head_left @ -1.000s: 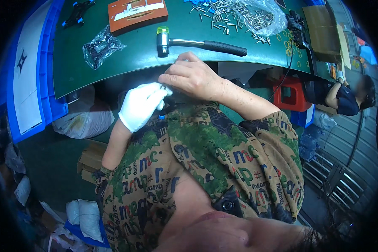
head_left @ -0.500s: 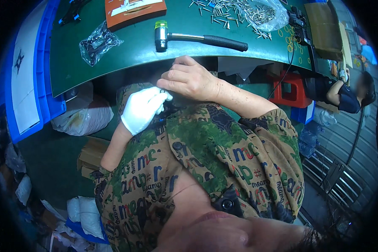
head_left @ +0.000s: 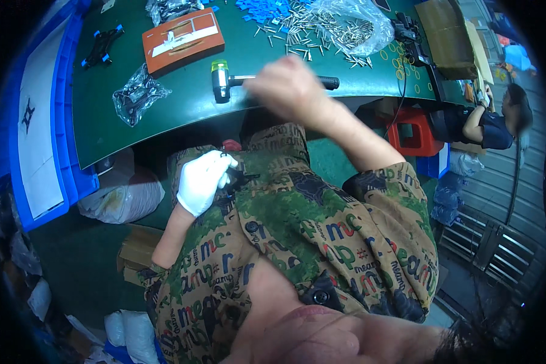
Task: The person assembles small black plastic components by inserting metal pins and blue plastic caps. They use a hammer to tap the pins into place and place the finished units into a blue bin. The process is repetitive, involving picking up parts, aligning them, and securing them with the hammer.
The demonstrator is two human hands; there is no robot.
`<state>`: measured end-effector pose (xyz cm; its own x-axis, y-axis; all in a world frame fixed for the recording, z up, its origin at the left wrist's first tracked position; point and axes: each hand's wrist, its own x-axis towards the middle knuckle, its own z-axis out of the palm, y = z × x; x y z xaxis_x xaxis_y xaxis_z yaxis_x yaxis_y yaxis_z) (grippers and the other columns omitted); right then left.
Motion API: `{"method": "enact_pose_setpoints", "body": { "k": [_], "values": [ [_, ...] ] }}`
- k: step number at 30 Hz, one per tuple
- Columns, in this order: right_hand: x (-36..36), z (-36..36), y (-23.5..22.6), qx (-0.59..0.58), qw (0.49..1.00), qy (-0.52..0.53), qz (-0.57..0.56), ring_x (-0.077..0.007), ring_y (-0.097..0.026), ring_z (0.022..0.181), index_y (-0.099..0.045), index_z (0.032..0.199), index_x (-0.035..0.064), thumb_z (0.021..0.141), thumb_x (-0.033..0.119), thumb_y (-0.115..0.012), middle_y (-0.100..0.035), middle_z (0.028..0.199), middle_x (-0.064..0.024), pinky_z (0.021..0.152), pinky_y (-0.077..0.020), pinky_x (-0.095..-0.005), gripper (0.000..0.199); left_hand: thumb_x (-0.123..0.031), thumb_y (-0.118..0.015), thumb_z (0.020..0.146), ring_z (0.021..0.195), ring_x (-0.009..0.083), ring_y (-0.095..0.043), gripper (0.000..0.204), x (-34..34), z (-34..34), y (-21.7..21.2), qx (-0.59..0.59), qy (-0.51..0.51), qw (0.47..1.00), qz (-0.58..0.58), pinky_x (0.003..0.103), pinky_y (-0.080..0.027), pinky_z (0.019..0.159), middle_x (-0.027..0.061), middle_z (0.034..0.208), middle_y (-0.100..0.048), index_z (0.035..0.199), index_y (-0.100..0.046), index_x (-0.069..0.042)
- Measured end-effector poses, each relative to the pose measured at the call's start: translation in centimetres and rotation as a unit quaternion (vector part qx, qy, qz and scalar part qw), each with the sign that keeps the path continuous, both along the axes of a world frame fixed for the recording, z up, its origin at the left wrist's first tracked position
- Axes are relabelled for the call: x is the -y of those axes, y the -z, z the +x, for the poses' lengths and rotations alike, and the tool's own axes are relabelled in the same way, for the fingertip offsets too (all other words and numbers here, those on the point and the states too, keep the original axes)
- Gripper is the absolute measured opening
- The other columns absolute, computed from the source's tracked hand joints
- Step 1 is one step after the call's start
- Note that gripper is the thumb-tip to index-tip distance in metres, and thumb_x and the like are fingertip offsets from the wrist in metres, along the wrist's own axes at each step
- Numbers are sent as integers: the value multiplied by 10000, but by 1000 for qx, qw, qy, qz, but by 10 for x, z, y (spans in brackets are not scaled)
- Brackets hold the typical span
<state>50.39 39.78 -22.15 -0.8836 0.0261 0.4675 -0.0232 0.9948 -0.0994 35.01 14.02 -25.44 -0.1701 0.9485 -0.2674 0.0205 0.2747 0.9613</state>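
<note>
My left hand (head_left: 202, 179), in a white glove, is held low against my body with its fingers closed. It grips a black plastic part (head_left: 243, 179), a thin piece of which juts out past the fingertips; the rest is hidden. My right hand (head_left: 288, 88) is bare, raised at the table's front edge and smeared by motion, so its fingers cannot be made out. Under it lies a mallet (head_left: 222, 82) with a yellow-green cap and a black grip; my right hand covers part of the handle, and I cannot tell whether they touch.
On the green table (head_left: 188, 109) are an orange block (head_left: 184, 45), bagged black parts (head_left: 138, 96), a black four-armed part with blue tips (head_left: 103, 47), loose metal pins (head_left: 297, 30), blue pieces (head_left: 262, 8) and yellow rings (head_left: 400, 67). A red stool (head_left: 415, 136) and another person (head_left: 491, 124) are right.
My right hand has left my left hand and moved up and right to the mallet's handle. My left hand stays low, dropping slightly in view. The view has shifted, showing more of the table.
</note>
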Motion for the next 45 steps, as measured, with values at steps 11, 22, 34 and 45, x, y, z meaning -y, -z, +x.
{"method": "enact_pose_setpoints", "body": {
  "k": [11, 22, 34, 45],
  "values": [
    [-122, -4, 3, 146, 964, 212, 69, -246, -682, 1005, -763, 1098, 183, 978, 326, -634, -698, 1026, -29, 880, -470, -451, 227, -178, -553, 1066, 625, 59, -548, 271, 0, -3, 6, -23, 15, 999, 33, 233, -476, 626, 14, 770, -635, 1041, -725, 30],
    [-124, -10, 2, 180, 970, 155, 43, -252, -672, 1029, -738, 1100, 178, 952, 339, -677, -683, 1014, -36, 915, -469, -461, 227, -188, -555, 1069, 624, 52, -545, 267, -2, -3, 9, -74, 30, 994, 80, 229, -464, 617, 5, 745, -635, 1037, -731, 10],
    [-151, -21, 1, 226, 964, 134, -29, -341, -696, 997, -740, 1105, 109, 957, 342, -684, -715, 1093, -119, 873, -561, -443, 283, -206, -556, 1064, 621, 61, -557, 279, -6, -3, 3, -107, 61, 989, 86, 236, -464, 615, 14, 732, -638, 1030, -728, 11],
    [38, -1, -27, 238, 806, -86, -535, -171, -693, 977, -740, 1128, 42, 982, 244, -714, -738, 1018, -89, 874, -539, -334, 251, -112, -615, 979, 617, 173, -643, 135, -1, 0, 20, -198, 75, 969, 123, 312, -522, 574, 63, 813, -673, 1053, -713, -56]
  ]
}}
